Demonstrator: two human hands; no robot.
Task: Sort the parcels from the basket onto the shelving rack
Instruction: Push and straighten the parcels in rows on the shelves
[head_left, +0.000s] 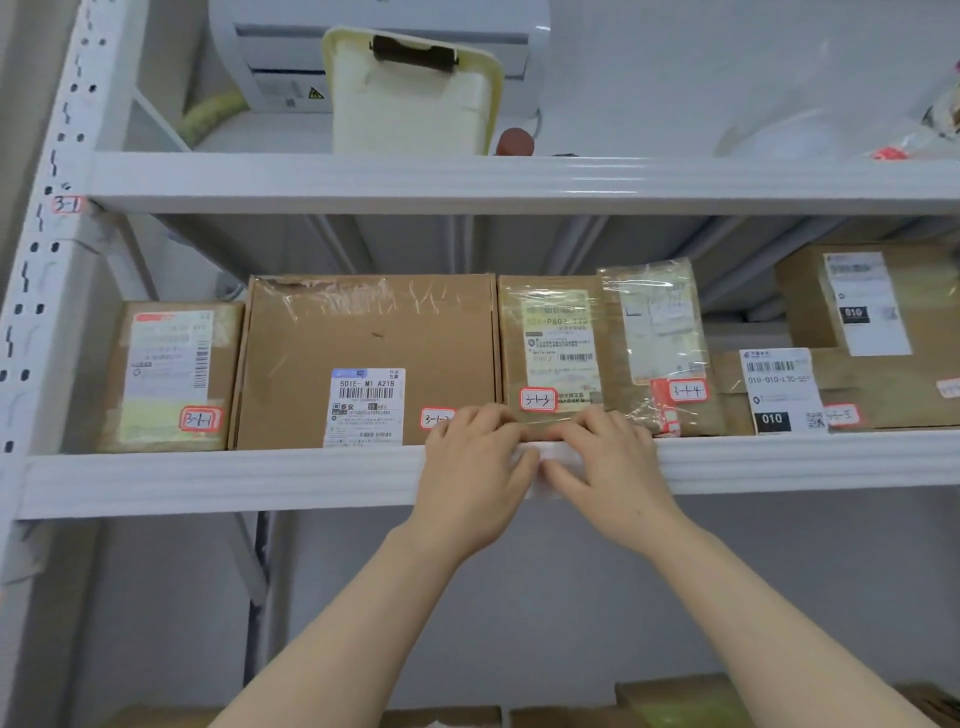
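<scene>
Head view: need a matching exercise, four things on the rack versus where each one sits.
Things:
1. cream clipboard with dark clip
2. small brown cardboard box tagged 3-1-1
3. large flat brown cardboard box with white 501E label
4. tape-wrapped brown parcel tagged 3-1-4

Places:
A. middle shelf, second from left
B. top shelf
C. middle shelf, far left
D. middle shelf, fourth from left

Pairs: 1-B, 2-C, 3-A, 4-D
</scene>
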